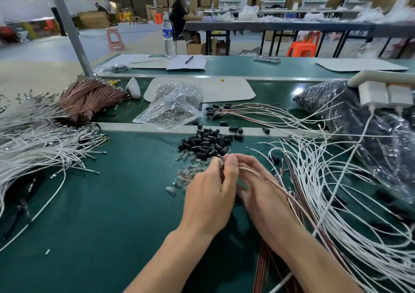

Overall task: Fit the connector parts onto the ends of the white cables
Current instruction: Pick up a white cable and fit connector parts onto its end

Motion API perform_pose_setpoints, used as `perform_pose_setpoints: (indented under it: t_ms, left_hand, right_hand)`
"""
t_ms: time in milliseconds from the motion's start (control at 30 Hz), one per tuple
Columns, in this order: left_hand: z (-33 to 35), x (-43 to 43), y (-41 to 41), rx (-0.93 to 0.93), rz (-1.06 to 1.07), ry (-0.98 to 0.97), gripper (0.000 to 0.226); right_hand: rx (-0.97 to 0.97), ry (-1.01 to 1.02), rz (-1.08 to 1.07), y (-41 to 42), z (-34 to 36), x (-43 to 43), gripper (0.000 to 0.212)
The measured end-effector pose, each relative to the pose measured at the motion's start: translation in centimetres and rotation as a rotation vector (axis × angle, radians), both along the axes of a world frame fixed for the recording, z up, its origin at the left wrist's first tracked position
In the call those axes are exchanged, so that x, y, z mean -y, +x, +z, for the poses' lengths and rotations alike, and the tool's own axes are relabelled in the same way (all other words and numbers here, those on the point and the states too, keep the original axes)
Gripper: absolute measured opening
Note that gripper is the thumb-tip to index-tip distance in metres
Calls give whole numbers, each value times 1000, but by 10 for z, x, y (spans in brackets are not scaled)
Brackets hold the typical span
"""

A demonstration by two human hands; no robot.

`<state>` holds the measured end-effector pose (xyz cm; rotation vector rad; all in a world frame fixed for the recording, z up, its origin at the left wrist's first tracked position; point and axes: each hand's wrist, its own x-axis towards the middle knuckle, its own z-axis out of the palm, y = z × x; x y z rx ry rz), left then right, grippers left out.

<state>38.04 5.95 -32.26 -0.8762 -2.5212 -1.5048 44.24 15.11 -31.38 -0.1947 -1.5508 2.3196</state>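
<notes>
White cables (325,180) are sprawling right of the black connector pile (206,144), looking limp and light. Just this side of that pile, left grip (208,193) and right grip (262,193) are pinching a pinkish wire (258,170) at its end; holding near the tip is likely steadiest.

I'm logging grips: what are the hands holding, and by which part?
Both the left hand and right hand pinch thin pinkish wires near their tip end; any small part between the fingertips is hidden.
</notes>
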Motion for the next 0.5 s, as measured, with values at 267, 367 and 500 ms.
perform_pose_setpoints:
  t_ms: [267,367,500]
  left_hand:
    - [-2,-10,6,127,17,55,81]
    - [-2,-12,5,88,29,28,77]
    - [-3,-13,6,68,51,18,66]
  right_hand:
    - [94,-170,16,-5,1,14,32]
    - [80,-208,76,-5,2,13,39]
    - [62,-290,67,-8,-1,12,45]
